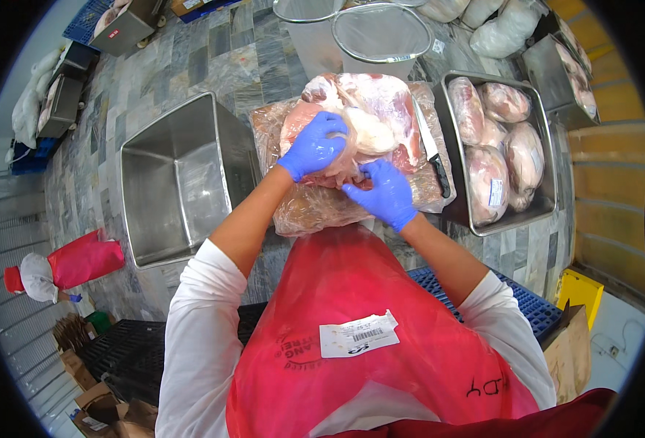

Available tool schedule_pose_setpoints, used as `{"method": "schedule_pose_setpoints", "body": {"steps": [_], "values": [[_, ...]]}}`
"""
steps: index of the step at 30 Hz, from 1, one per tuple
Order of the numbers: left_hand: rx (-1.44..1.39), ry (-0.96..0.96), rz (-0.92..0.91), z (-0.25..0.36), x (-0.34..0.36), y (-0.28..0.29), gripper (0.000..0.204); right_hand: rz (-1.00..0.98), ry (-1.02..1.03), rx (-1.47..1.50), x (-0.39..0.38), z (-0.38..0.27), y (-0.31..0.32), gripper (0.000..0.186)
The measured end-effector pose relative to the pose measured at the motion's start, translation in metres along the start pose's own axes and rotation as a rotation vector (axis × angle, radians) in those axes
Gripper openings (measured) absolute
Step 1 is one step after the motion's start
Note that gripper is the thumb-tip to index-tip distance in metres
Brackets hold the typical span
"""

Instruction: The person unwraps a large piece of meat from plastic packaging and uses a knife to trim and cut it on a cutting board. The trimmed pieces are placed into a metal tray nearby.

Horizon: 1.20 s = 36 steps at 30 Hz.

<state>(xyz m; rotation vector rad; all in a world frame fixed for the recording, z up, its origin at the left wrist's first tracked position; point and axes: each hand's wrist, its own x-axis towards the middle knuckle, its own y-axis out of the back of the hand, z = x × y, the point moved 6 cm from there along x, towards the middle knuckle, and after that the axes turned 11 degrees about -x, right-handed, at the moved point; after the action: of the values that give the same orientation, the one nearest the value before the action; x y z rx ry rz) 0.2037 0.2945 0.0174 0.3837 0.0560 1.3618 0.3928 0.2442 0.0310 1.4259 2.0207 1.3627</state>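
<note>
A large cut of raw meat (392, 109) with pale fat lies on a block wrapped in clear plastic (315, 208) in front of me. Both my hands wear blue gloves. My left hand (315, 146) is closed over the meat's left side, fingertips curled at the fat. At the meat's near edge my right hand (384, 193) is closed with thumb and fingers on a reddish bit of it; the fingertips are partly hidden. A knife (428, 139) with a black handle rests to the right of the meat, blade pointing away from me, touched by neither hand.
An open steel tub (129, 212) stands to the left. On the right, another steel tub (552, 157) holds several wrapped meat pieces (486, 182). Clear bins (381, 36) stand beyond the meat. A person in a red apron (85, 263) is at the far left.
</note>
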Motion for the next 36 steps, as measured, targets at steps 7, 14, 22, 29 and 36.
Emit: {"method": "schedule_pose_setpoints", "body": {"steps": [7, 14, 22, 29, 36], "values": [[-0.225, 0.345, -0.16, 0.02, -0.008, -0.003, 0.045, -0.165, -0.038, 0.068, -0.005, 0.005, -0.058, 0.028], [-0.121, 0.234, -0.087, 0.026, -0.029, 0.029, 0.088, -0.029, -0.684, 1.128, -0.028, 0.026, -0.087, 0.025], [0.607, 0.234, -0.167, -0.007, -0.08, -0.007, 0.113, -0.429, -1.116, 1.421, -0.03, 0.035, -0.055, 0.021], [0.686, 0.268, -0.102, 0.005, -0.091, -0.032, 0.11, -0.355, -0.254, 0.37, 0.005, 0.018, 0.013, 0.033], [0.363, 0.125, 0.021, 0.042, -0.068, -0.041, 0.125, -0.38, -0.39, 0.344, 0.047, 0.006, 0.059, 0.038]]}}
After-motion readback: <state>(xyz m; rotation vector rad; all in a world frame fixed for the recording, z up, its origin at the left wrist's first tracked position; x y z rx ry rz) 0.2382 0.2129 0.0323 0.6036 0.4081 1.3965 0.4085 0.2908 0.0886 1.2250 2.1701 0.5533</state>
